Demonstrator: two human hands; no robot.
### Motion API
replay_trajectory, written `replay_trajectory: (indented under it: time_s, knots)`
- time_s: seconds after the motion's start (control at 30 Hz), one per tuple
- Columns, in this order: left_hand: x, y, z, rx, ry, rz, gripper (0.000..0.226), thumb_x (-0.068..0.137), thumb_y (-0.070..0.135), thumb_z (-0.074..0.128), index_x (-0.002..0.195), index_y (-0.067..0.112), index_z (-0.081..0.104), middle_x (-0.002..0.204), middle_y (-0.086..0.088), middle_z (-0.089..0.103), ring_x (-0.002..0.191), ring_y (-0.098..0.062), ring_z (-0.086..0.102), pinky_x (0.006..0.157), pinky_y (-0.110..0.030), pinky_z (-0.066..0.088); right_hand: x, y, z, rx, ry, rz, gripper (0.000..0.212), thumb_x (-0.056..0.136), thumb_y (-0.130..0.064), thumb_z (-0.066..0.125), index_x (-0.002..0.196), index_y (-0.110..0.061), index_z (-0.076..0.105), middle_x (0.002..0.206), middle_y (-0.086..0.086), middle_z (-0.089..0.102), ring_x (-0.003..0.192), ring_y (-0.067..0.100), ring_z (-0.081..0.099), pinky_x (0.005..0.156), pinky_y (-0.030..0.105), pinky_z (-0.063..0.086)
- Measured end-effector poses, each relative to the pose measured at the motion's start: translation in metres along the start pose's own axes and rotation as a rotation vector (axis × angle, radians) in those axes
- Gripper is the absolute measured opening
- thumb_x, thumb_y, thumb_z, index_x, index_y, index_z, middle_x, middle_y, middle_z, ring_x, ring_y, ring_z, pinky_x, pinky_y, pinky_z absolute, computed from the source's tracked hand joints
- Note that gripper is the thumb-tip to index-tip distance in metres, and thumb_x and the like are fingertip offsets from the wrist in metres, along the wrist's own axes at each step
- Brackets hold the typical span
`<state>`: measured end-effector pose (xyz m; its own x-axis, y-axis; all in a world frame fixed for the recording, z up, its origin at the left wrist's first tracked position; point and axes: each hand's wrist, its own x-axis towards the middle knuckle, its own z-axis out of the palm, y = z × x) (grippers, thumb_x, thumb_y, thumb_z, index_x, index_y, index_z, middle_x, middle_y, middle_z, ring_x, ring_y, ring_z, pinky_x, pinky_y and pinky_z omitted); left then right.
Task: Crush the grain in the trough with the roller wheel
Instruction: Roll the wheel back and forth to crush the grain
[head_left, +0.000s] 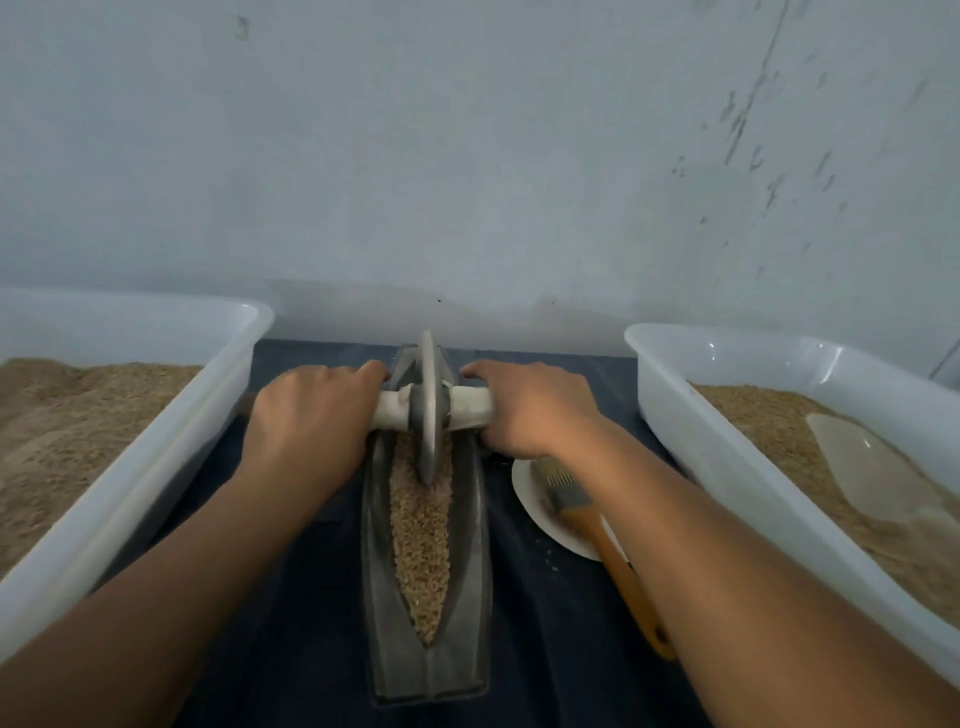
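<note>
Head view: left hand (311, 415) and right hand (530, 408) each grip the wrapped axle (467, 405) of the roller wheel (428, 410), standing upright on grain (421, 535) in the trough (470, 597).

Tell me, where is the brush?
The brush lies right of the trough, bristles on the white plate, partly under the right forearm, beside the right tub.

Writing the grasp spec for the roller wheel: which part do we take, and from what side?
Take the roller wheel by its pale axle handles, never the thin disc edge. They stick out level on both sides above the trough, so come down from above, as the left hand and right hand do, fingers curled over.
</note>
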<state>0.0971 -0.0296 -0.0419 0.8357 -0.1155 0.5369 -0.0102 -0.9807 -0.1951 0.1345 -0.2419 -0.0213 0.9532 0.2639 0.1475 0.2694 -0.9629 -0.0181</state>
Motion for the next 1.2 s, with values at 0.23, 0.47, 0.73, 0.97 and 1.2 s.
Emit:
replay_trajectory:
  time_s: [0.23,0.47,0.73,0.97,1.2]
  knots:
    - [-0.033,0.003,-0.021,0.019,0.013,0.024,0.029,0.082,0.036,0.070,0.106,0.037,0.055,0.081,0.011,0.061,0.079,-0.011,0.061,0.045,-0.028,0.009,-0.042,-0.009,0.008,0.002,0.136,0.028,0.043,0.078,-0.034,0.060,0.118,-0.048,0.053,0.089,-0.011,0.066,0.081,0.024,0.063,0.068,0.040,0.052]
    - [-0.062,0.005,-0.038,-0.043,0.023,0.036,0.030,0.085,0.032,0.067,0.110,0.036,0.053,0.094,0.011,0.067,0.093,-0.011,0.062,0.067,-0.025,0.034,-0.088,-0.015,0.003,-0.052,0.279,-0.077,0.040,0.086,-0.040,0.059,0.125,-0.042,0.051,0.103,-0.013,0.067,0.091,0.020,0.062,0.062,0.035,0.035]
    - [-0.084,0.001,-0.052,-0.163,0.048,0.066,0.032,0.086,0.026,0.064,0.114,0.034,0.052,0.102,0.011,0.065,0.095,-0.012,0.059,0.078,-0.027,0.043,-0.120,-0.025,-0.009,-0.080,0.357,-0.100,0.034,0.090,-0.042,0.060,0.124,-0.042,0.059,0.100,-0.012,0.068,0.089,0.017,0.062,0.072,0.037,0.048]
    - [-0.074,-0.004,-0.039,-0.181,-0.040,0.045,0.036,0.086,0.030,0.065,0.116,0.035,0.045,0.099,0.011,0.063,0.089,-0.014,0.061,0.062,-0.029,0.043,-0.105,-0.025,-0.009,-0.163,0.324,-0.113,0.033,0.087,-0.043,0.065,0.119,-0.042,0.058,0.098,-0.014,0.068,0.087,0.015,0.064,0.062,0.031,0.036]
    - [-0.039,0.000,-0.021,-0.110,-0.083,0.031,0.036,0.088,0.027,0.065,0.119,0.031,0.047,0.098,0.006,0.066,0.086,-0.020,0.065,0.067,-0.036,0.053,-0.060,-0.015,0.000,-0.076,0.190,-0.009,0.035,0.086,-0.043,0.061,0.119,-0.048,0.050,0.086,-0.016,0.059,0.085,0.019,0.063,0.068,0.041,0.055]
